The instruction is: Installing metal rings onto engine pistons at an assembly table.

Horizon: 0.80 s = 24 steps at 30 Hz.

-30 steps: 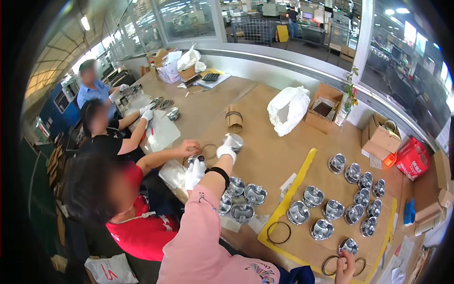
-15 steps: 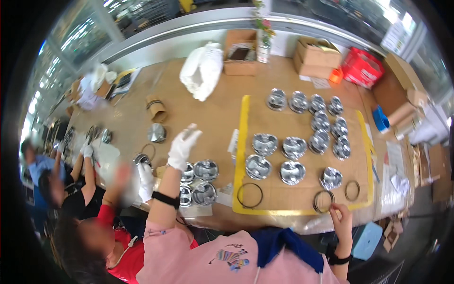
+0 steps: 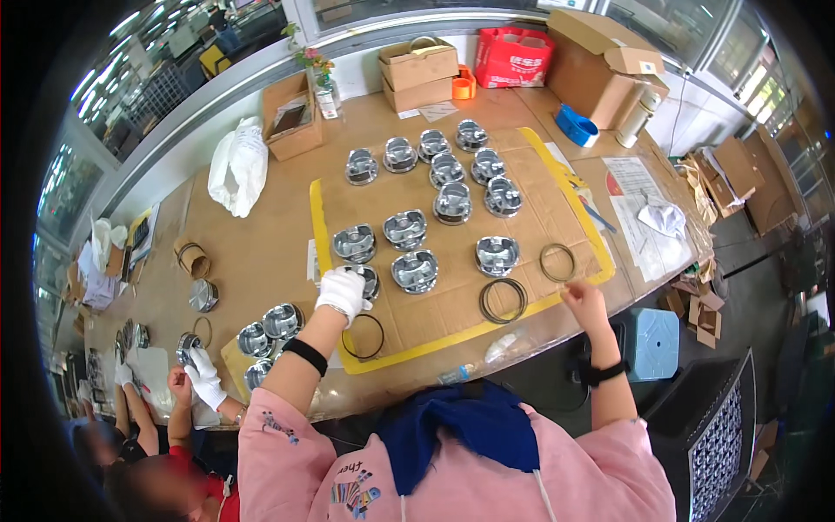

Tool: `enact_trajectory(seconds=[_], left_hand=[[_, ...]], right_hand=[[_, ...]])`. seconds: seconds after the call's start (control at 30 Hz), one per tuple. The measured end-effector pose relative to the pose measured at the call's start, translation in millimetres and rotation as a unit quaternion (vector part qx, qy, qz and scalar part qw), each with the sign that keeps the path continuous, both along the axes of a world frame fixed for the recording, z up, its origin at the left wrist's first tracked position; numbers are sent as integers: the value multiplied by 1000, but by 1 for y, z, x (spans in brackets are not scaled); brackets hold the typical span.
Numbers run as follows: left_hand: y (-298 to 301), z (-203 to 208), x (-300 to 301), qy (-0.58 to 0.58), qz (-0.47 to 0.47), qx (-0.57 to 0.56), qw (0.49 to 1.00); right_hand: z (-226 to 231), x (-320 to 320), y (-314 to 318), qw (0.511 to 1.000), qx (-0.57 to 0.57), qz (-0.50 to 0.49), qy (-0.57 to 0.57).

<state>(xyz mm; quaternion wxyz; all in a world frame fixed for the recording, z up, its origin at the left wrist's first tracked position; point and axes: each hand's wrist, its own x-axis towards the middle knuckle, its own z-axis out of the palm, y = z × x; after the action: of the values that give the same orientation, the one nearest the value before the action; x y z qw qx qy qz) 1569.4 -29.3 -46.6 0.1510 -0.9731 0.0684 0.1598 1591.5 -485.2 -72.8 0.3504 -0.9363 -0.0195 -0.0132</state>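
My left hand [image 3: 342, 293], in a white glove, is closed on the near left side of a metal piston [image 3: 369, 280], which it partly hides. That piston stands at the left edge of a cardboard sheet [image 3: 417, 326] bordered with yellow tape. Just below the hand lies a thin dark piston ring [image 3: 364, 337]. My bare right hand [image 3: 584, 304] is held over the sheet's near right edge, fingers curled in, with nothing visible in them. Nearest to it lie a single ring [image 3: 557, 262] and a stack of rings [image 3: 503, 300]. One piston [image 3: 497, 256] stands just behind the stack.
Several more pistons [image 3: 452, 203] stand on the sheet, and others [image 3: 283, 322] sit left of my forearm. Cardboard boxes [image 3: 419, 74], a red bag [image 3: 514, 57] and a blue tape roll [image 3: 577, 125] line the back. A co-worker's gloved hand [image 3: 203, 379] works at the left.
My left hand has come from over the table's left part onto the piston and closed. My right hand has drawn away from the ring stack. The view has shifted to the right.
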Motion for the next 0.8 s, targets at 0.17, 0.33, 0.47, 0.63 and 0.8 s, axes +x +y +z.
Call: enact_trajectory(seconds=[0.17,0.33,0.47,0.63,0.8], left_hand=[[-18,66,-21,-8,207,-345,915],[-22,70,-63,-8,260,-783,565],[-52,72,-95,-97,269,-882,374],[-71,51,-108,-110,269,-893,343],[-87,52,-110,-81,298,-911,273]], right_hand=[[-51,68,-29,982,-134,-95,-96],[-58,101,-34,977,-170,-121,34],[-53,97,-23,973,-171,-152,-14],[-62,88,-33,971,-166,-139,-99],[-68,88,-36,984,-28,-141,-101]])
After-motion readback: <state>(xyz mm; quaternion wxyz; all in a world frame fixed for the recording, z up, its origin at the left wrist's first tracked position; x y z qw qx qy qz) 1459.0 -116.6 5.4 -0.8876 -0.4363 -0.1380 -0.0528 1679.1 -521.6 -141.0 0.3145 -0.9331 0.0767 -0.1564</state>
